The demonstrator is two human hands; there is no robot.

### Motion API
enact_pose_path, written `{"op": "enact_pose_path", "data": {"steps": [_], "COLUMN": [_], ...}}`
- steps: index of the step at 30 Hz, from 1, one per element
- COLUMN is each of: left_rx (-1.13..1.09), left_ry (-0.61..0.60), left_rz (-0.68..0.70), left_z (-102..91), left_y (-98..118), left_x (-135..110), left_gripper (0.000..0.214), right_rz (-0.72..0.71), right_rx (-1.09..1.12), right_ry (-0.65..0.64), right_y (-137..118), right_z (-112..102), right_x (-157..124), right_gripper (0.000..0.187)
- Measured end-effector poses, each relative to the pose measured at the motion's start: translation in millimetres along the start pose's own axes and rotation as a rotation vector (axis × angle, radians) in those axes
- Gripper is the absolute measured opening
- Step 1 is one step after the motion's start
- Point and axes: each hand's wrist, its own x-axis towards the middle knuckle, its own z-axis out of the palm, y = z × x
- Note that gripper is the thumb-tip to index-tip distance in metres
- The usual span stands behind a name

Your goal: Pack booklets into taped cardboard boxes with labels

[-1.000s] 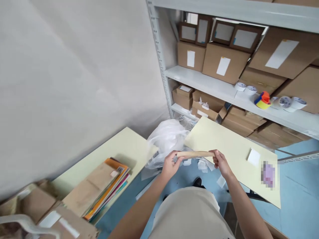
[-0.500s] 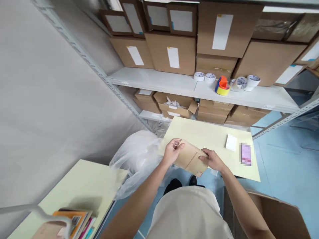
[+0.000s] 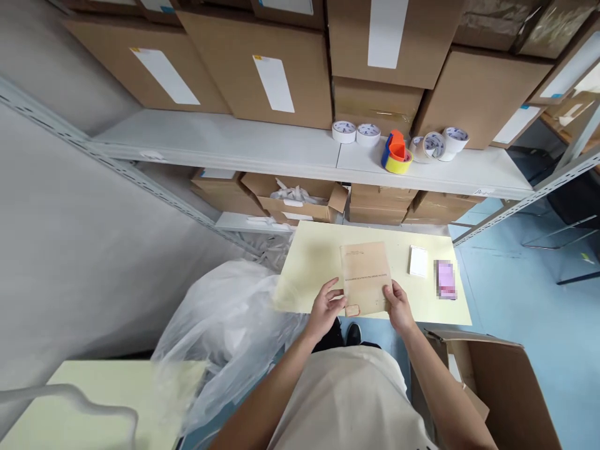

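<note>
A thin tan booklet [image 3: 366,275] with a printed line across its cover and a small reddish stamp in a lower corner is held over the pale yellow table [image 3: 312,247]. My right hand [image 3: 399,306] grips its right edge, thumb on the cover and fingers behind. At the lower left edge is my left hand [image 3: 327,307], its fingers spread apart and the thumb side at or very near the booklet. Right of the booklet, a small white pad [image 3: 418,260] and a blurred pink-purple item [image 3: 445,279] lie on the table.
Ahead, a grey shelf [image 3: 225,140] bears cardboard boxes [image 3: 281,81], tape rolls [image 3: 344,132] and an orange-and-blue tape dispenser [image 3: 396,153]. Clear plastic sheeting [image 3: 225,325] bulges at left, by another yellow table [image 3: 94,400]. An open carton [image 3: 510,387] stands at lower right.
The booklet has turned from a slant to nearly upright in view. My left hand has loosened from its upper corner and come down to the lower left edge. The view has shifted.
</note>
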Motion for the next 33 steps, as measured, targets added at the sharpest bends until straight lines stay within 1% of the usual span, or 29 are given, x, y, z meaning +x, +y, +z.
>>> {"op": "enact_pose_path", "data": {"steps": [3, 5, 7, 8, 9, 12, 13, 15, 16, 18, 20, 22, 24, 26, 28, 29, 30, 33], "left_rx": [0.017, 0.039, 0.054, 0.056, 0.054, 0.016, -0.009, -0.062, -0.079, -0.079, -0.037, 0.03, 0.115, 0.211, 0.294, 0.317, 0.321, 0.227], "left_ry": [-0.014, -0.032, -0.031, -0.025, -0.019, -0.018, -0.022, -0.036, -0.047, -0.084, -0.14, -0.194, -0.211, -0.176, -0.134, -0.138, -0.167, -0.309], "left_rz": [0.044, 0.058, 0.051, 0.039, 0.02, -0.052, -0.077, -0.114, -0.123, -0.117, -0.081, -0.026, 0.05, 0.136, 0.182, 0.172, 0.14, 0.002], "left_z": [-3.2, -9.1, -16.0, -19.4, -22.7, -32.7, -36.1, -42.7, -45.7, -50.3, -52.9, -54.2, -55.6, -58.1, -61.5, -63.2, -64.5, -65.0], "left_y": [4.8, 11.7, 19.4, 23.3, 27.1, 38.7, 42.4, 48.8, 51.4, 54.6, 55.3, 54.3, 52.4, 49.8, 46.1, 43.6, 40.7, 30.8], "left_x": [13.3, 23.1, 31.7, 35.5, 38.8, 47.6, 50.3, 55.8, 58.5, 63.7, 68.2, 71.9, 74.8, 76.9, 77.9, 77.7, 77.0, 71.7], "left_gripper": [0.072, 0.064, 0.057, 0.054, 0.054, 0.056, 0.058, 0.058, 0.059, 0.059, 0.059, 0.056, 0.051, 0.047, 0.048, 0.049, 0.05, 0.044], "right_rz": [0.026, 0.031, -0.001, -0.029, -0.065, -0.183, -0.211, -0.241, -0.248, -0.252, -0.241, -0.238, -0.259, -0.271, -0.255, -0.242, -0.226, -0.167], "right_rx": [-0.009, -0.055, -0.14, -0.199, -0.268, -0.474, -0.53, -0.626, -0.675, -0.77, -0.836, -0.838, -0.783, -0.706, -0.637, -0.604, -0.569, -0.463], "right_ry": [0.012, 0.005, -0.017, -0.034, -0.053, -0.132, -0.164, -0.215, -0.218, -0.166, -0.07, 0.017, 0.063, 0.075, 0.08, 0.084, 0.088, 0.1], "right_y": [-0.8, -1.8, -3.7, -5.3, -7.4, -16.1, -19.1, -23.8, -25.0, -24.9, -22.3, -19.6, -18.8, -20.6, -23.9, -25.7, -27.2, -30.6], "right_z": [8.8, 12.5, 13.9, 13.8, 13.3, 11.3, 11.3, 13.2, 15.2, 20.6, 26.7, 32.2, 36.7, 40.1, 42.3, 43.0, 43.5, 43.6], "right_x": [6.3, 11.7, 17.8, 20.8, 23.5, 29.0, 30.0, 31.3, 31.8, 33.1, 34.6, 35.8, 36.3, 35.9, 35.3, 35.2, 35.3, 37.4], "right_gripper": [0.049, 0.061, 0.071, 0.071, 0.067, 0.045, 0.042, 0.044, 0.045, 0.045, 0.036, 0.033, 0.036, 0.039, 0.042, 0.043, 0.045, 0.048]}}
